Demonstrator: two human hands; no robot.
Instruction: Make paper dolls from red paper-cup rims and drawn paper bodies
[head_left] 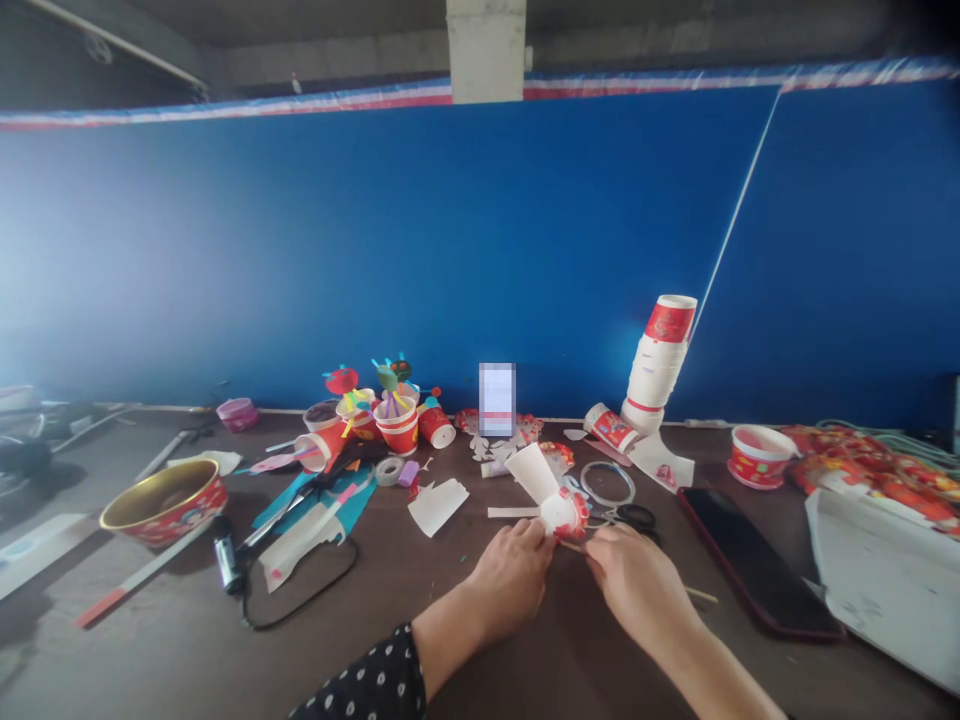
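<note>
A paper cup cut into flaps [560, 513], white with a red-patterned edge, lies low over the table in front of me. My left hand [511, 568] is closed on its near side, the fingertips partly hidden. From the right, my right hand [637, 575] pinches a thin wooden stick [703, 595]. One end of the stick sticks out behind that hand, and the other points to the cup's underside; whether they touch I cannot tell. Just beyond my right hand are black-handled scissors [636, 517] and a clear tape ring [607, 484].
At right lie a dark phone [757, 560] and a white tray [885, 590]. A tall cup stack [654, 370] leans at the back. Left are a gold-lined bowl [163, 505], a glue gun [226, 555] with its cord, paper scraps [439, 507] and decorated cups [396, 430].
</note>
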